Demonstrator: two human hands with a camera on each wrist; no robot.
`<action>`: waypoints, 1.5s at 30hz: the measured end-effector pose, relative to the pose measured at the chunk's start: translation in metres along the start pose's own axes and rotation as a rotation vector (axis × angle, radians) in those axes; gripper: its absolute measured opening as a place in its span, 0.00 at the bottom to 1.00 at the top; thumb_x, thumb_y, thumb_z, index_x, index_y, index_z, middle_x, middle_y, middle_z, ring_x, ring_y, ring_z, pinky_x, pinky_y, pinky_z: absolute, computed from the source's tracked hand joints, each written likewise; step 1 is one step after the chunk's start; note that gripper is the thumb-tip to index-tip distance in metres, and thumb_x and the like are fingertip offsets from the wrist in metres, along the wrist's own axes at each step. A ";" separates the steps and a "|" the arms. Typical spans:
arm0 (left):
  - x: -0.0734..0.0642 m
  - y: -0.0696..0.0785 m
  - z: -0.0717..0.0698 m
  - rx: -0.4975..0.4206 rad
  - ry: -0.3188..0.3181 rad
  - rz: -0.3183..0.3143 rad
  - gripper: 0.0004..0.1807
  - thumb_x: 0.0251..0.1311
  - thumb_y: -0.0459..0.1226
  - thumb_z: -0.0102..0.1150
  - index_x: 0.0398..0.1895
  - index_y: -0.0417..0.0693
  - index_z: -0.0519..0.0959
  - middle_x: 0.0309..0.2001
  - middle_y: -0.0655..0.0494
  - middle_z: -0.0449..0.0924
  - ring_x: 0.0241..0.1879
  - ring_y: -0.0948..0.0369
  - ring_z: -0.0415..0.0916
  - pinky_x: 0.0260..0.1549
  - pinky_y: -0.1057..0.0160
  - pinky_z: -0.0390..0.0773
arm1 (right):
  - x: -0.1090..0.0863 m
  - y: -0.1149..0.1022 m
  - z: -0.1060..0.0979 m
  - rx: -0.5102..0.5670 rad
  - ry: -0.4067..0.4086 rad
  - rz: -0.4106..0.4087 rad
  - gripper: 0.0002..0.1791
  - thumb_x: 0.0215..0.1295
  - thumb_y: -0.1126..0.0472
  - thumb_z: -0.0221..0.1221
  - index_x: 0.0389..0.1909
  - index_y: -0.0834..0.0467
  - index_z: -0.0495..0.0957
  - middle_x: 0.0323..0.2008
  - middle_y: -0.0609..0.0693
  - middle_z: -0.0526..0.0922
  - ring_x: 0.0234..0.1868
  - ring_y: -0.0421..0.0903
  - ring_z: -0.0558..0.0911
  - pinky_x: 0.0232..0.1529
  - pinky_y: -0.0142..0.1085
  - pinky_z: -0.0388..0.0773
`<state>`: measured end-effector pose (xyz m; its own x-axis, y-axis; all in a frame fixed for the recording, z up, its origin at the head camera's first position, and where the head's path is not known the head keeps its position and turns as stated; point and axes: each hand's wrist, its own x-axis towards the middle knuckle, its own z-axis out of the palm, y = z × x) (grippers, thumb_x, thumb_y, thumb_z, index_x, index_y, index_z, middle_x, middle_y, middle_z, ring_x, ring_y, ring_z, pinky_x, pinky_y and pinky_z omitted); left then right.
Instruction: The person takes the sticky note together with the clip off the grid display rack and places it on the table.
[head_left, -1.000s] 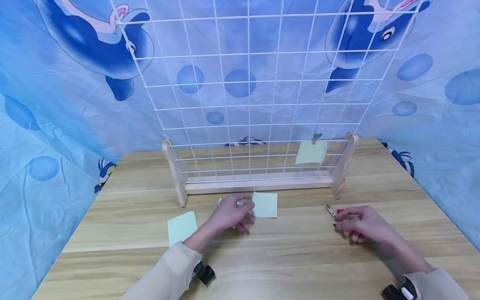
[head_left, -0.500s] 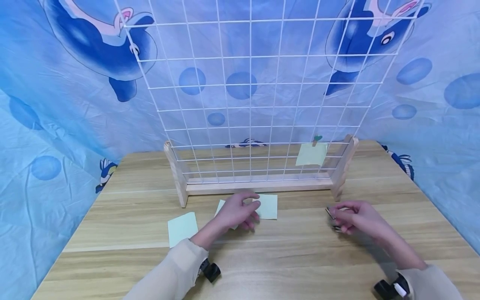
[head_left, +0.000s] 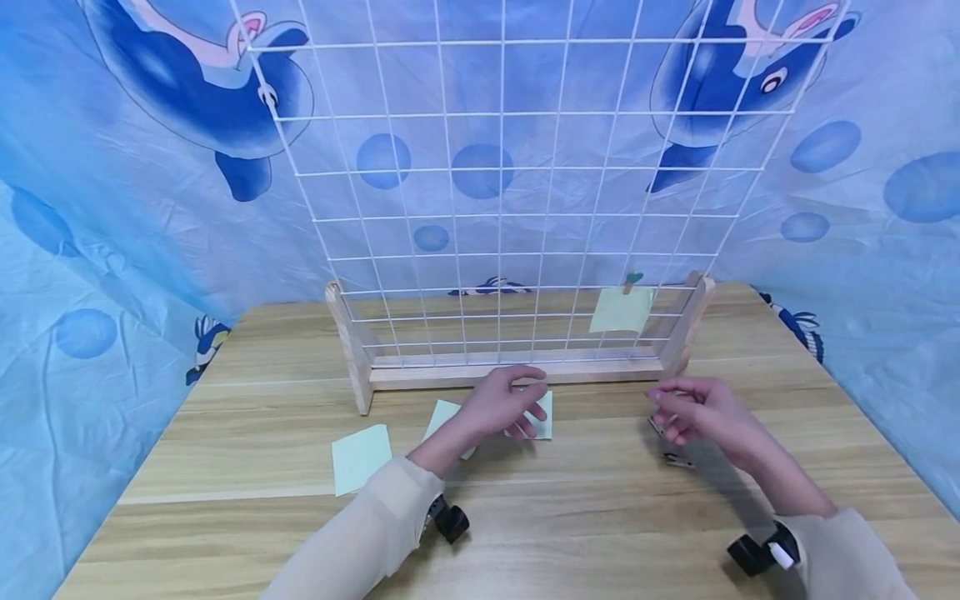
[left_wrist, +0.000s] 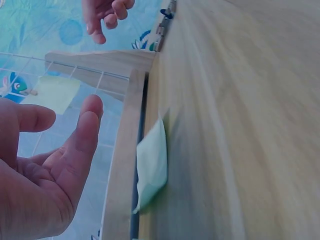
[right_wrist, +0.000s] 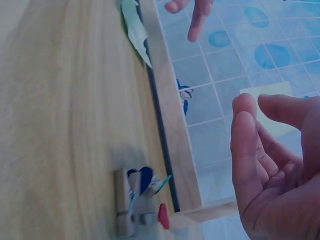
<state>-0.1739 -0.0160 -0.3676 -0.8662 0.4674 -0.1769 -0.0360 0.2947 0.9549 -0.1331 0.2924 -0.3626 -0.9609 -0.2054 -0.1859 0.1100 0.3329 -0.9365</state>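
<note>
My left hand is above the middle pale green sticky note, partly covering it; its thumb and fingers are apart and hold nothing. Right of it, my right hand hovers over small wooden clothespins. In the right wrist view, these clothespins lie on the table, with dark blue, green and red heart shapes on them. Nothing shows between the right thumb and fingertips, which sit close together. Another note lies partly behind the left forearm, and a third note lies farther left.
A white wire grid stands in a wooden base at the table's back. On its lower right hangs a sticky note under a clothespin with a green heart. Blue dolphin-print cloth surrounds the wooden table.
My left hand has moved right, over the middle note. The right hand has moved away from the tabletop towards the grid, uncovering a clothespin beneath it.
</note>
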 end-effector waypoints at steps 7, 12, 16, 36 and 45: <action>0.015 0.006 0.009 -0.081 -0.025 -0.009 0.23 0.68 0.43 0.52 0.64 0.45 0.70 0.37 0.36 0.84 0.22 0.55 0.82 0.20 0.59 0.84 | 0.005 -0.010 0.001 -0.005 0.013 -0.046 0.26 0.74 0.56 0.50 0.59 0.74 0.67 0.30 0.55 0.83 0.23 0.44 0.81 0.28 0.37 0.84; 0.026 0.010 0.016 -0.130 -0.006 0.017 0.23 0.68 0.43 0.52 0.63 0.44 0.71 0.39 0.36 0.83 0.29 0.47 0.84 0.22 0.59 0.85 | 0.010 -0.016 0.000 0.023 0.027 -0.097 0.19 0.75 0.51 0.48 0.53 0.62 0.76 0.28 0.51 0.83 0.23 0.44 0.82 0.27 0.37 0.84; 0.034 0.014 0.021 -0.193 0.013 0.024 0.22 0.68 0.43 0.52 0.63 0.45 0.71 0.43 0.37 0.83 0.39 0.44 0.83 0.27 0.58 0.85 | 0.013 -0.021 0.000 0.075 0.021 -0.126 0.15 0.75 0.48 0.46 0.47 0.48 0.79 0.28 0.50 0.83 0.23 0.43 0.81 0.27 0.37 0.84; 0.063 0.031 0.032 -0.563 -0.004 -0.048 0.27 0.69 0.48 0.50 0.66 0.45 0.67 0.63 0.39 0.71 0.62 0.45 0.70 0.50 0.50 0.80 | 0.028 -0.055 -0.002 0.265 0.035 -0.267 0.31 0.75 0.49 0.47 0.72 0.59 0.55 0.32 0.48 0.84 0.24 0.40 0.81 0.25 0.31 0.83; 0.069 0.035 0.037 -0.688 -0.060 -0.045 0.27 0.69 0.47 0.51 0.67 0.46 0.65 0.64 0.40 0.70 0.64 0.44 0.66 0.59 0.44 0.71 | 0.036 -0.070 -0.002 0.350 0.014 -0.282 0.34 0.73 0.54 0.51 0.75 0.50 0.49 0.34 0.48 0.85 0.25 0.40 0.81 0.26 0.30 0.82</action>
<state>-0.2160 0.0574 -0.3549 -0.8279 0.5184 -0.2142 -0.3969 -0.2715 0.8768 -0.1756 0.2639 -0.3025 -0.9686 -0.2305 0.0930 -0.0797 -0.0666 -0.9946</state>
